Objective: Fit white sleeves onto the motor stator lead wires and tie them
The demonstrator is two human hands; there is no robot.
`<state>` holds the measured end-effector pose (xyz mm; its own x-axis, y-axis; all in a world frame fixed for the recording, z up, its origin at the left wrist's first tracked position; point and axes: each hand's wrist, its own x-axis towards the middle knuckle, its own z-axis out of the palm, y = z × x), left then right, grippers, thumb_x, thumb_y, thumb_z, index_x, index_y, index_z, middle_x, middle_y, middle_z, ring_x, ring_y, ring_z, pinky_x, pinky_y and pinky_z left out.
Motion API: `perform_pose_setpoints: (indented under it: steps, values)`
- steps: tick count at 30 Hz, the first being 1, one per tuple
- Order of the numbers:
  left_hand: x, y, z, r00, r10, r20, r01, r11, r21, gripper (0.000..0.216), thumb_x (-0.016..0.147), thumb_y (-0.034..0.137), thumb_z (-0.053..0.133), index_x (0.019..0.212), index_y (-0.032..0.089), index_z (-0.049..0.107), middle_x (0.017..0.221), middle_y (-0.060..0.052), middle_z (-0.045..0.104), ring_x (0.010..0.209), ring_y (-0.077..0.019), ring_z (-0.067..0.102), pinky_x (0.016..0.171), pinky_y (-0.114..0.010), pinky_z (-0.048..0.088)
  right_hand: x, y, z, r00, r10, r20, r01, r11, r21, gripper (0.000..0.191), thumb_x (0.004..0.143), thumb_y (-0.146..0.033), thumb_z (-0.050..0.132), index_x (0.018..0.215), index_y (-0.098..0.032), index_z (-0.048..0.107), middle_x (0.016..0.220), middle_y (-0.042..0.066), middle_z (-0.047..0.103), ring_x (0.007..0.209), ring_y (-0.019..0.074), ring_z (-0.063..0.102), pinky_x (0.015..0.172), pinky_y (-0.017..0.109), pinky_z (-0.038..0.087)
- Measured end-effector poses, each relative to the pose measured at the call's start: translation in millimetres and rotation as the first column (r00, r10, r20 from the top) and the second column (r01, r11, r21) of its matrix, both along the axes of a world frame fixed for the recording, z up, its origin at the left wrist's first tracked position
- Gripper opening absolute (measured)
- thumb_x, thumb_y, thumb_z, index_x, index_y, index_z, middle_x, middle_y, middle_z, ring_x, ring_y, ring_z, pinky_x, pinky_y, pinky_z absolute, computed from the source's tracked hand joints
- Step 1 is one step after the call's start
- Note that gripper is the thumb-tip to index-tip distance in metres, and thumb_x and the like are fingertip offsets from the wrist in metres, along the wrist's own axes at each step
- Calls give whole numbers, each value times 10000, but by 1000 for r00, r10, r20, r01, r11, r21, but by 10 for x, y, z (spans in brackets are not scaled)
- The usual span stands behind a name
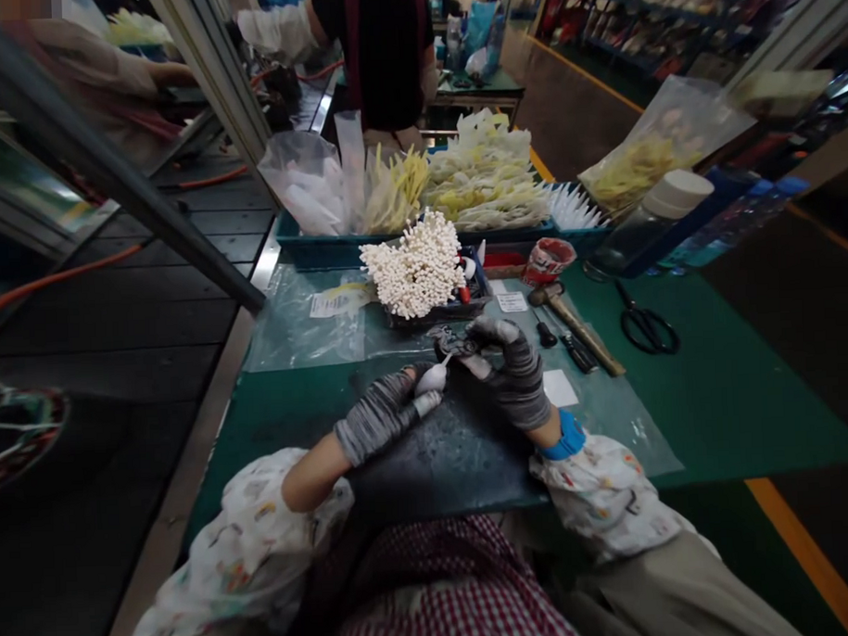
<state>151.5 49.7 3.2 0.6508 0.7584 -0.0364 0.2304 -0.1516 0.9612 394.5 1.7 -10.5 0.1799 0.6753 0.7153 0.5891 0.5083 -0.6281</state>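
My left hand (382,414), in a grey striped glove, is closed around a small white squeeze bottle (432,380) with a thin nozzle. The nozzle points up and right toward a small dark metallic part (450,340). That part sits in the fingers of my right hand (515,375), which wears the same kind of glove and is closed on it. Its exact kind is too small to make out, and the fingers hide some of it. Beneath both hands lies a dark work mat (457,461). Just beyond them stands a bundle of white-tipped sticks (418,267).
A hammer (577,329), screwdriver (544,329) and black scissors (648,331) lie to the right. Behind, a long tray (317,254) holds yellowish and white pieces. A clear bottle (647,227) stands at right. A metal post (141,170) slants at left; another person (387,59) is beyond.
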Motion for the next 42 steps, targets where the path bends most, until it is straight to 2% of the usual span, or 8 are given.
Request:
perform_pose_setpoints:
  steps: [5,10,13,17,23,30,37,42]
  values:
    - [5,5,59,999,-21,-27,21,999,29,371,971,552,761,1194,255,777,1256,-80,831,1198,-330,756,1223,-540,568,-50,-59,-49,999,-30,21,30,999,-30,406,1025,-325,813,1414,-353,698,1146,23,820,990,215,806,878,409,717]
    - [-10,-59,38,989,149,23,-145,981,-128,473,896,658,807,1098,232,774,1231,-112,818,1214,-366,735,1261,-624,522,-58,-53,-56,997,-9,79,7,1000,25,376,1050,-215,721,1406,-325,675,1200,47,823,1091,230,811,968,455,722]
    - [-9,-91,132,984,143,103,-114,963,-243,518,879,640,856,1188,229,787,1350,-106,797,1349,-381,694,1313,-591,476,-55,-24,-49,989,-3,148,-2,1000,31,370,1029,-183,707,1379,-300,681,1216,62,818,1092,239,808,969,465,727]
    - [17,-61,309,971,159,178,-89,933,-349,550,814,679,924,1124,235,827,1279,-72,830,1320,-395,712,1267,-555,520,-74,-15,-15,977,48,207,-62,996,64,412,1011,-141,708,1388,-307,680,1218,50,820,1106,230,806,987,444,720]
    - [59,21,391,962,151,228,-82,955,-287,631,776,742,935,1132,227,852,1329,-86,834,1317,-408,718,1212,-533,560,-134,-80,59,993,116,-17,-117,989,-85,380,1026,-265,747,1394,-335,681,1261,38,813,1155,232,790,1049,455,699]
    - [67,-32,286,957,198,213,-132,948,-290,612,778,720,938,1122,223,842,1286,-80,844,1274,-386,734,1197,-513,567,-135,-17,-58,949,-5,-316,-81,962,-259,267,975,-370,815,1218,-292,735,1188,35,826,1072,223,803,1006,468,703]
    - [66,-29,294,968,138,210,-72,953,-295,516,845,640,903,1102,198,828,1236,-89,840,1248,-375,735,1203,-514,553,-35,73,-114,946,106,-306,-221,902,-370,203,977,-445,822,1068,-266,799,1044,17,843,968,213,804,932,422,692]
    - [47,-8,191,987,104,126,-77,977,-199,480,894,640,837,1130,223,806,1221,-77,832,1213,-353,731,1220,-525,544,-57,11,-40,967,-16,-255,-62,953,-296,180,998,-428,791,1080,-267,798,1059,27,829,991,218,777,955,440,670]
